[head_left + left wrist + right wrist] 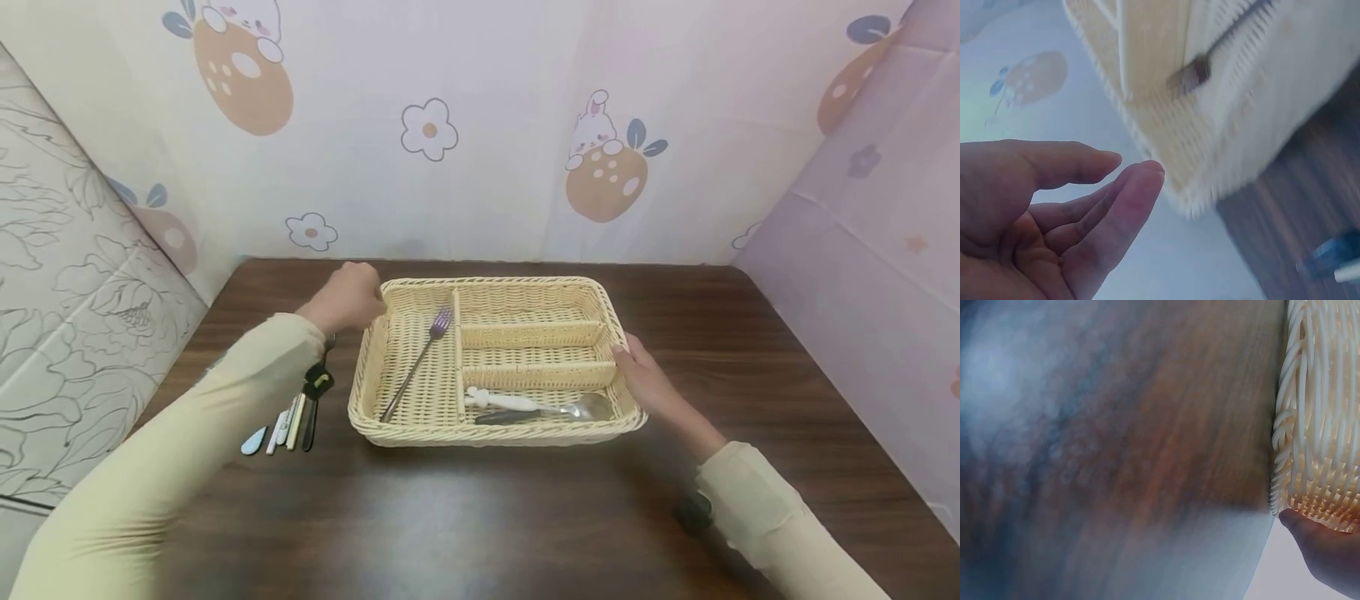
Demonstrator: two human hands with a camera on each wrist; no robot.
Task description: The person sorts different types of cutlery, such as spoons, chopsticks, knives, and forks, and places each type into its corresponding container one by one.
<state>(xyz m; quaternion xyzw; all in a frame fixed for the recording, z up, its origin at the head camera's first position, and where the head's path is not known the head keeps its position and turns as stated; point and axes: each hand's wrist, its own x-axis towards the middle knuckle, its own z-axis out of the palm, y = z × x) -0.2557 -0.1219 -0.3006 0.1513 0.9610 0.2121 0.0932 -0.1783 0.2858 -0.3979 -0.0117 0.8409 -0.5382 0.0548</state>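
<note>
A cream woven cutlery basket (498,435) with several compartments is on the dark table. My right hand (645,375) grips its right rim, the thumb (1310,534) over the edge. My left hand (348,296) is beside the far left corner, and the left wrist view shows its bent fingers (1132,200) and thumb apart, with nothing between them; whether a fingertip touches the rim I cannot tell. A fork (440,322) with purplish tines lies slantwise in the left compartment. In the front right compartment lie a metal spoon (596,407), a white figured handle (510,402) and a dark handle (506,417).
Several slim utensils (296,423), pale, light blue and black, lie on the table (420,517) left of the basket, partly behind my left forearm. A dark gadget with a yellow mark (318,382) is by my left wrist. Printed cloth (495,167) hangs behind the table.
</note>
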